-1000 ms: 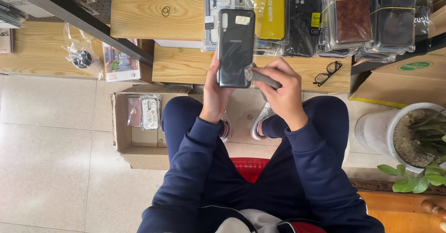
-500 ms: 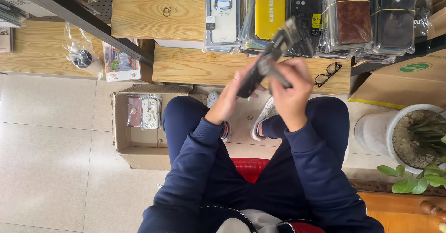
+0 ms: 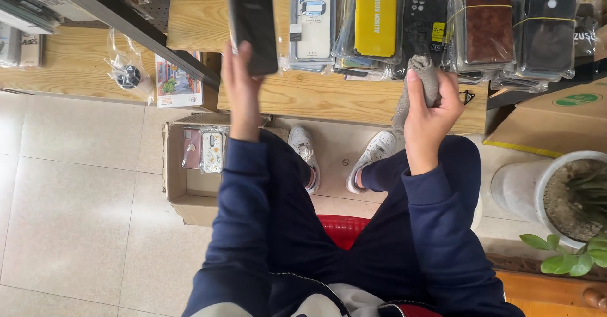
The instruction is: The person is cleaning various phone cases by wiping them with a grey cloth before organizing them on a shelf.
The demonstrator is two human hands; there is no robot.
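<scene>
Left hand (image 3: 242,83) reaches forward, gripping a black glossy phone case (image 3: 251,20); right hand (image 3: 430,111) is fisted around a grey crumpled cloth (image 3: 418,80).

We see a dark, glossy phone (image 3: 251,23) held upright in our left hand (image 3: 240,86), raised over the edge of the wooden shelf, its top cut off by the frame. A grey cloth (image 3: 416,86) hangs bunched from our right hand (image 3: 431,111), well apart from it.
</scene>
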